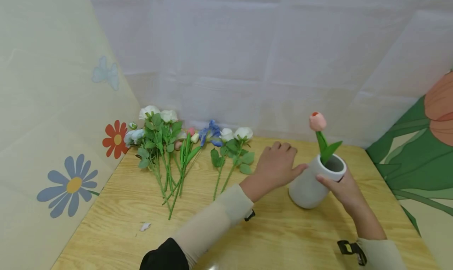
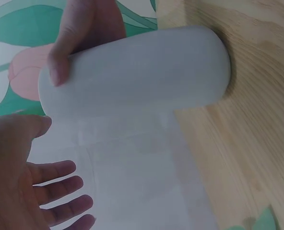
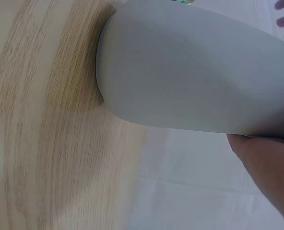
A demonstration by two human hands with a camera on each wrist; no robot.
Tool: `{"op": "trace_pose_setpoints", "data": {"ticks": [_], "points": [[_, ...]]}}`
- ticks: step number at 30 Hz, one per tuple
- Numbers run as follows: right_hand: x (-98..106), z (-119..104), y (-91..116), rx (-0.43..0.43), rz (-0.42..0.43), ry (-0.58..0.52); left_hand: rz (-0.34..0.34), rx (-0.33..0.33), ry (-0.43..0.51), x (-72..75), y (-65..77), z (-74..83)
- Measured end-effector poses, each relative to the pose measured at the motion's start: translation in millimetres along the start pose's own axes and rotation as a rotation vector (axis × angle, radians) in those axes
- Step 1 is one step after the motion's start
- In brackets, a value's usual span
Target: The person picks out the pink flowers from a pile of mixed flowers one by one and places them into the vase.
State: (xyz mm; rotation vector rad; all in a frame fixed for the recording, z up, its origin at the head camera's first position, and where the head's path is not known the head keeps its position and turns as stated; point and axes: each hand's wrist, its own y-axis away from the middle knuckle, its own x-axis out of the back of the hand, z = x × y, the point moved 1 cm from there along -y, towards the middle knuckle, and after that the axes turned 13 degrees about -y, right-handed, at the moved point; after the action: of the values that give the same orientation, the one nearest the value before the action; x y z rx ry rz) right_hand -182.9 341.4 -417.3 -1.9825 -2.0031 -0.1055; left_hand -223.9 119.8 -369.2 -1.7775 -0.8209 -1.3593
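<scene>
A white vase [image 1: 308, 188] stands on the right side of the wooden table. One pink tulip [image 1: 317, 122] with green leaves rises from its mouth. My right hand [image 1: 345, 189] grips the vase near its rim, thumb on the front; in the left wrist view that thumb [image 2: 59, 67] lies along the vase wall. To the left of the vase, my left hand [image 1: 274, 165] is held up with its fingers spread, holding nothing. Its thumb points at the vase; the left wrist view shows the fingers [image 2: 60, 191] apart from the wall.
White roses [image 1: 155, 114], pale blue flowers [image 1: 134, 136], more tulips [image 1: 191, 132] and a blue iris [image 1: 210, 134] lie at the table's back left. Two white roses [image 1: 243, 133] lie nearer the left hand. A paper scrap [image 1: 145, 226] is at front left. White cloth [image 1: 219, 57] hangs behind.
</scene>
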Motion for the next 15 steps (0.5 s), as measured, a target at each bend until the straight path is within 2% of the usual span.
{"op": "trace_pose_setpoints", "data": {"ticks": [8, 15], "points": [[-0.3, 1.2, -0.4, -0.049, 0.012, 0.041, -0.001, 0.042, 0.031, -14.8, 10.2, -20.6], [0.6, 2.1, -1.8, -0.099, -0.001, 0.076, -0.003, 0.053, 0.018, -22.7, 24.8, -45.1]]}}
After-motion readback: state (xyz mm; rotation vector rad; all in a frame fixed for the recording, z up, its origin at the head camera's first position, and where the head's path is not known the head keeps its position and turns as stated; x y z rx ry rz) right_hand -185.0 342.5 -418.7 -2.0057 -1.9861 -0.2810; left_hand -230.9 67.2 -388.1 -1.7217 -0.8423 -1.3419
